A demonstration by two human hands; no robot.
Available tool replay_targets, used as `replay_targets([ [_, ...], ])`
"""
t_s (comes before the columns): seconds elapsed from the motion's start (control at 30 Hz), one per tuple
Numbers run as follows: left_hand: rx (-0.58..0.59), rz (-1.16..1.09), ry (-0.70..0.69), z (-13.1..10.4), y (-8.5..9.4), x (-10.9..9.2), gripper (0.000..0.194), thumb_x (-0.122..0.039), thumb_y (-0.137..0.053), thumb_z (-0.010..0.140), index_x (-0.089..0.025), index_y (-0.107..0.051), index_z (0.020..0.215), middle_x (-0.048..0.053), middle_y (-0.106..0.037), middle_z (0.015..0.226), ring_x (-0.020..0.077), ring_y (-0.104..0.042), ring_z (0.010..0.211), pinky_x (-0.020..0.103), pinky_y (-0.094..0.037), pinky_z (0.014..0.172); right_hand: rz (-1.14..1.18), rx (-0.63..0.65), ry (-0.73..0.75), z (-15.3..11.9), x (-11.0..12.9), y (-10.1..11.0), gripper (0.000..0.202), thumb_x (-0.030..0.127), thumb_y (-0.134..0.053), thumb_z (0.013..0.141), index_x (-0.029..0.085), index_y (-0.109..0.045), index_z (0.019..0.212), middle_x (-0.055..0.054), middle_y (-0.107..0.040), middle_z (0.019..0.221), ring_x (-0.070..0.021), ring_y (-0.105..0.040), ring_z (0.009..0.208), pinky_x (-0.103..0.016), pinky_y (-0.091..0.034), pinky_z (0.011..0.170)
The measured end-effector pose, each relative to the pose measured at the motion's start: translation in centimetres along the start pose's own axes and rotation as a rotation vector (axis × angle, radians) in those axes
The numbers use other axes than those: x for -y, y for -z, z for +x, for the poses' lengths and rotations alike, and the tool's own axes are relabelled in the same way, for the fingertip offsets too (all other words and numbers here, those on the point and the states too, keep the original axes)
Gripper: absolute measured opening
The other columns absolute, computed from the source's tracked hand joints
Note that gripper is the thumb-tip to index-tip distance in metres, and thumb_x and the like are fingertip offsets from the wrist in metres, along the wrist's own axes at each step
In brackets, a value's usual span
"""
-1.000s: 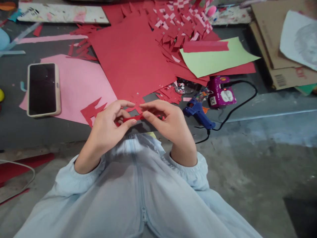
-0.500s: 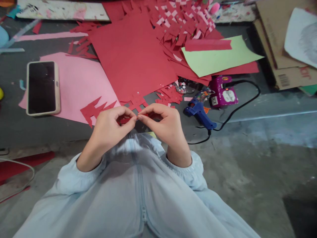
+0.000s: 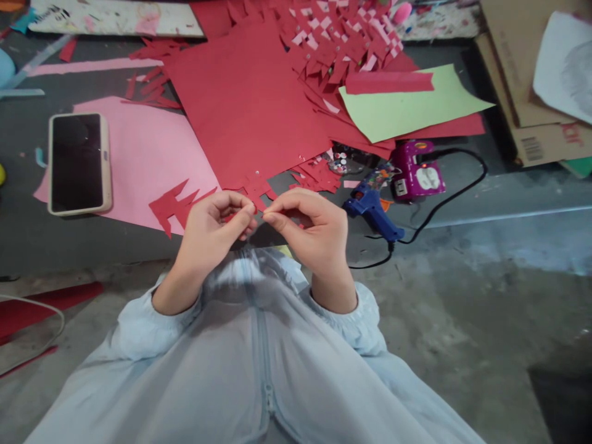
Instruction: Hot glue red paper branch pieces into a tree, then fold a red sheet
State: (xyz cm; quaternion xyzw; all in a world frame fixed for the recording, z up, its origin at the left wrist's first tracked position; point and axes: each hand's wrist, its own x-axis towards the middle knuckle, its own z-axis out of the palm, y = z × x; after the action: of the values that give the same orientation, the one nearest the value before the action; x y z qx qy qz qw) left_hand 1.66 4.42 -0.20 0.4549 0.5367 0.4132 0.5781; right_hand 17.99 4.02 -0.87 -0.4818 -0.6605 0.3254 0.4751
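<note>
As I watch from afar, left hand point(image 3: 210, 227) pinches red paper slip point(image 3: 255, 210) | right hand point(image 3: 317, 231) pinched shut, on what I can't tell | likely light, crease-prone; hold edges

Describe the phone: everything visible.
The phone has a rounded-corner pale cream case, plastic or rubber by its look, framing a dark screen with faint reflections. It lies face up, long side pointing away from the person, over the left part of the pink sheet. The left hand is clear of it.
</note>
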Motion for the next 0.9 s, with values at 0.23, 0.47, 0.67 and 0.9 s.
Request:
replay_targets([
  [0.23, 0.002, 0.033, -0.011, 0.3, 0.7, 0.3, 0.024, -0.032, -0.064, 0.087, -0.016, -0.07, 0.104, 0.0, -0.069, 0.071, 0.0082, -0.061, 0.058, 0.021, -0.052, 0.058, -0.443, -0.081, -0.053, 1.3, -2.2, 2.3, 0.018, 0.025, -0.057, 0.092, 0.022, -0.074, 0.091, -0.004, -0.073, 0.089, -0.0191, -0.066, 0.085, -0.034, -0.051, 0.078],
  [0.47, 0.039, 0.072, -0.007, 0.3, 0.2, 0.4, 0.037, -0.023, -0.059, 0.088, -0.019, -0.057, 0.125, -0.003, -0.068, 0.072, 0.0091, -0.063, 0.061, 0.02, -0.052, 0.058, -0.513, -0.033, 0.003, 1.8, -1.8, 2.2, 0.025, 0.035, -0.055, 0.095, 0.022, -0.074, 0.088, -0.006, -0.071, 0.092, -0.02, -0.064, 0.089, -0.035, -0.048, 0.081],
  [0.67, 0.099, 0.081, -0.019, 0.3, 0.1, 0.3, 0.037, -0.028, -0.061, 0.088, -0.021, -0.055, 0.124, -0.003, -0.066, 0.07, 0.0116, -0.066, 0.062, 0.022, -0.054, 0.058, -0.139, 0.195, -0.08, 1.4, -0.4, 0.4, 0.02, 0.031, -0.063, 0.089, 0.02, -0.064, 0.072, 0.002, -0.063, 0.071, -0.0114, -0.056, 0.067, -0.026, -0.041, 0.061],
  [0.9, -0.041, 0.153, -0.089, 0.3, 1.5, -0.6, 0.037, -0.048, -0.047, 0.097, -0.02, -0.062, 0.116, 0.002, -0.07, 0.077, 0.0114, -0.065, 0.061, 0.022, -0.053, 0.056, -0.039, 0.094, -0.156, 1.6, -1.3, 0.6, 0.022, 0.03, -0.061, 0.088, 0.019, -0.057, 0.069, 0.003, -0.056, 0.066, -0.0095, -0.047, 0.06, -0.026, -0.035, 0.056],
])
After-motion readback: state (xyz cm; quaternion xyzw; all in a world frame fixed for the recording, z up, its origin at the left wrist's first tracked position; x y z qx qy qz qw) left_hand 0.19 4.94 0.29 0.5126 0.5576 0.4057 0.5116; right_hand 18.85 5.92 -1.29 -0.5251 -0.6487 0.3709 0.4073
